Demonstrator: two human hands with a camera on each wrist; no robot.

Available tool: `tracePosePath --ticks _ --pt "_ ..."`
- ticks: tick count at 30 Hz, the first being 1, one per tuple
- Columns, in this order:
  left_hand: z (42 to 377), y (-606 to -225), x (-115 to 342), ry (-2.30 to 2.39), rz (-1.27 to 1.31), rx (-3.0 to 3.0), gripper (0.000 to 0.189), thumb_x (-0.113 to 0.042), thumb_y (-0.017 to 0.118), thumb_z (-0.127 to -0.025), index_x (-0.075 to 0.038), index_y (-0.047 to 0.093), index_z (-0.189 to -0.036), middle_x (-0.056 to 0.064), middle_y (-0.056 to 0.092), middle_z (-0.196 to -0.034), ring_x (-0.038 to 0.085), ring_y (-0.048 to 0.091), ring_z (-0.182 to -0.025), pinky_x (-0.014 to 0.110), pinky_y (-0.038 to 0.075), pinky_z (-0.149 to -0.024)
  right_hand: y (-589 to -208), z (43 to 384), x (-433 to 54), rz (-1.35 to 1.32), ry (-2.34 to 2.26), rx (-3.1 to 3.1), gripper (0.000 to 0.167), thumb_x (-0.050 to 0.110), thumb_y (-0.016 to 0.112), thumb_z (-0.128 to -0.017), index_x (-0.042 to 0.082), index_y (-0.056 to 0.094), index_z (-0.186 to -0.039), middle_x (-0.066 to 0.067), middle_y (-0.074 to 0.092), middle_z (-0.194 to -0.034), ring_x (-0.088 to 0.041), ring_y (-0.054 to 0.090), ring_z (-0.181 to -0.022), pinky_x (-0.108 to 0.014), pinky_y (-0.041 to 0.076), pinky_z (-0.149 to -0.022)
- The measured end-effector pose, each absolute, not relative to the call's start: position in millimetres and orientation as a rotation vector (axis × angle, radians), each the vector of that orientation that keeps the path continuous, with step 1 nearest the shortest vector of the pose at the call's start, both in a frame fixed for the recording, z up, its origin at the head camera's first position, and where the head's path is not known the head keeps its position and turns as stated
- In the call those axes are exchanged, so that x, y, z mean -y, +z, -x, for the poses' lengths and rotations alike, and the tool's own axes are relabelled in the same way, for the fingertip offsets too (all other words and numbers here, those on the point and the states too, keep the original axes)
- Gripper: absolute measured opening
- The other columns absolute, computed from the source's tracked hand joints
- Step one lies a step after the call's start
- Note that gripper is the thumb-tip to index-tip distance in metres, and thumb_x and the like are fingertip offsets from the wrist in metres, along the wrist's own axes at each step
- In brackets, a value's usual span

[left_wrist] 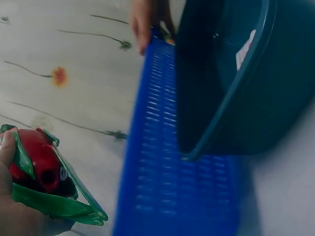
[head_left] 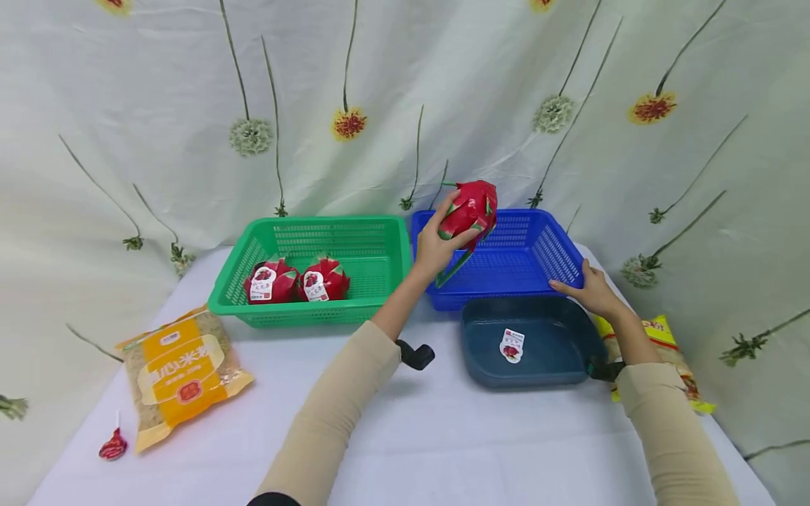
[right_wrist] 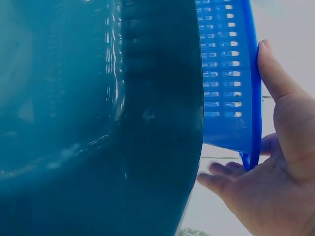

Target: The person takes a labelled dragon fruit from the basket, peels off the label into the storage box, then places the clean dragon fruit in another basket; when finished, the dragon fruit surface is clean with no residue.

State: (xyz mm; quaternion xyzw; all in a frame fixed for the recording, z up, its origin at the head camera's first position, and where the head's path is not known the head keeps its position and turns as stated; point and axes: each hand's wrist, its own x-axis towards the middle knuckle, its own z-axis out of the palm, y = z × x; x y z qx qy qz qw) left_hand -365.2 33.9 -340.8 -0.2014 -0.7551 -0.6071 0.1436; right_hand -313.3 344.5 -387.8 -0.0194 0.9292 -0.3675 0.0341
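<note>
My left hand (head_left: pixel 435 247) holds a dragon fruit (head_left: pixel 476 211), red with green leafy tips, above the left side of a blue basket (head_left: pixel 506 263). In the left wrist view, thumb and fingers wrap the dragon fruit (left_wrist: pixel 43 157), and its long green leaves stick out. My right hand (head_left: pixel 595 292) grips the blue basket's front right corner. Seen from the right wrist, the thumb lies along the blue rim (right_wrist: pixel 255 98) and the other fingers reach beneath it. Two labelled dragon fruits (head_left: pixel 273 282) sit in the front left of a green basket (head_left: pixel 373 309).
A dark teal basin (head_left: pixel 563 351) with a sticker (head_left: pixel 511 346) inside stands before the blue basket. Right of it, a yellow-topped bag (head_left: pixel 673 344) lies partly behind my right arm. An orange-labelled bag (head_left: pixel 183 372) and a wrapped lollipop (head_left: pixel 113 445) lie left. Flowered cloth (head_left: pixel 392 84) hangs behind.
</note>
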Motion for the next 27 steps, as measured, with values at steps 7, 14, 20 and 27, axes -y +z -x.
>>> tracePosePath --ticks 7,14,20,27 --pt "405 -358 -63 -1.594 0.512 2.300 0.070 -0.036 0.074 -0.078 -0.034 0.040 -0.139 0.007 0.047 -0.133 0.026 0.049 -0.114 0.034 0.051 -0.080 -389 319 -339 0.103 -1.141 -2.872 0.105 0.047 0.056 -0.088 -0.005 -0.019 -0.140 -0.032 -0.014 -0.145 -0.052 0.004 -0.131 -0.062 0.011 -0.102" --pt "422 -375 -85 -1.435 0.593 2.450 0.069 -0.034 0.071 -0.081 -0.029 0.038 -0.141 0.011 0.046 -0.133 0.029 0.044 -0.118 0.036 0.048 -0.086 -391 320 -340 0.067 -1.082 -2.893 0.107 0.050 0.056 -0.086 -0.003 -0.019 -0.140 -0.029 -0.018 -0.146 -0.050 -0.005 -0.132 -0.064 0.007 -0.101" --pt "425 -389 -93 -1.353 0.606 2.711 0.066 -0.032 0.068 -0.083 -0.032 0.036 -0.142 0.015 0.039 -0.138 0.033 0.037 -0.121 0.043 0.045 -0.091 -391 317 -344 0.071 -1.130 -2.891 0.105 0.050 0.056 -0.087 -0.003 -0.016 -0.142 -0.031 -0.008 -0.146 -0.051 0.009 -0.130 -0.063 0.014 -0.101" --pt "430 -399 -94 -1.132 0.694 3.000 0.069 -0.036 0.065 -0.085 -0.033 0.030 -0.144 0.014 0.038 -0.139 0.034 0.034 -0.124 0.042 0.042 -0.094 -391 314 -344 0.081 -1.177 -2.897 0.102 0.046 0.057 -0.088 -0.005 -0.013 -0.142 -0.033 -0.002 -0.145 -0.051 0.015 -0.128 -0.062 0.018 -0.101"
